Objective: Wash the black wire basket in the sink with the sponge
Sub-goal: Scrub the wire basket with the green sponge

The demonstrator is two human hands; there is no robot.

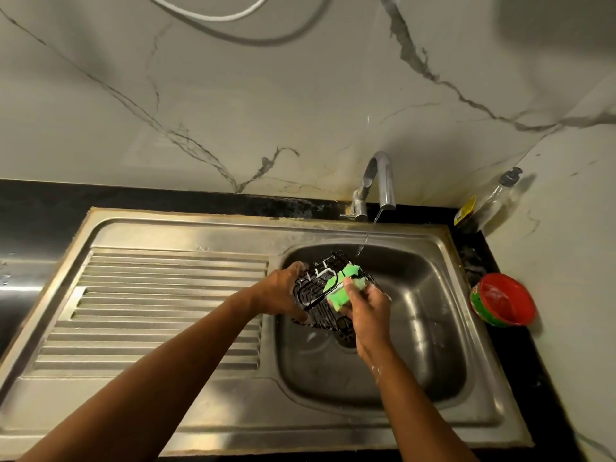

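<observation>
Over the steel sink [433, 328] I hold a black wire basket [315, 291], tilted, with white suds on its wires. My left hand [283, 291] grips its left side. My right hand [365, 308] presses a green sponge [343, 288] against the basket's right part. A thin stream of water falls from the faucet [380, 181] just behind the basket's far corner.
A ribbed steel drainboard [160, 308] lies left of the basin. On the black counter at the right stand a red and green tub [503, 300] and a clear pump bottle [490, 201]. A marble wall rises behind. The drain [345, 338] sits under my hands.
</observation>
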